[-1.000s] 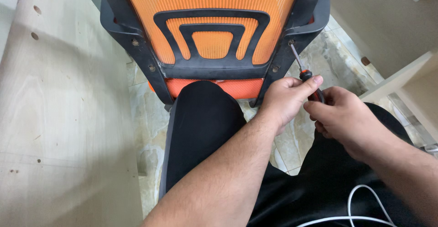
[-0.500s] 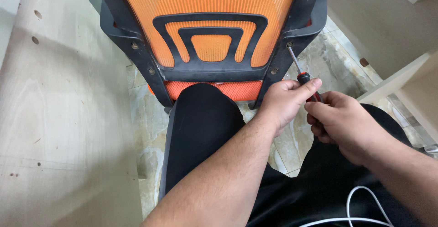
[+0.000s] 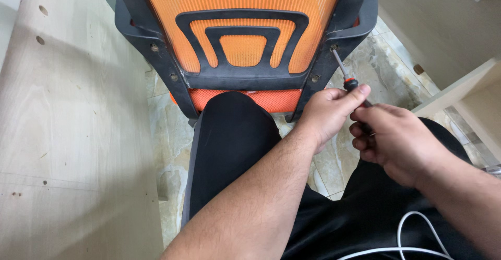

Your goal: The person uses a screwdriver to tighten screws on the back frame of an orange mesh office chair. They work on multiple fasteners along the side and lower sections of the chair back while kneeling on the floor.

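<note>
Screwdriver (image 3: 348, 78): thin metal shaft with a black and red handle; it slants up and to the left, tip at a screw hole (image 3: 334, 46) on the right upright of the chair frame (image 3: 334, 46).
Left hand (image 3: 327, 115): just below the chair frame's lower right corner, forearm coming in from the bottom centre; thumb and forefinger pinch the screwdriver's handle near its red collar, the other fingers curled under. Grip clamped on the handle.
Right hand (image 3: 396, 137): just right of the left hand and touching it, lower right of the chair frame; back of the hand up, fingers curled inward around the rear end of the handle, which it hides. Grip closed on the screwdriver.
Chair back (image 3: 245, 25): orange mesh within the black frame, a black nested brace across its lower part, standing right in front of the knees.
Left leg (image 3: 232, 150): in black cloth, knee against the foot of the chair back.
White cable (image 3: 412, 239): looped on the lap, below the right hand.
Wooden board (image 3: 73, 134): pale, with small holes, left of the chair.
Floor (image 3: 376, 67): marbled tile, seen right of the chair frame.
</note>
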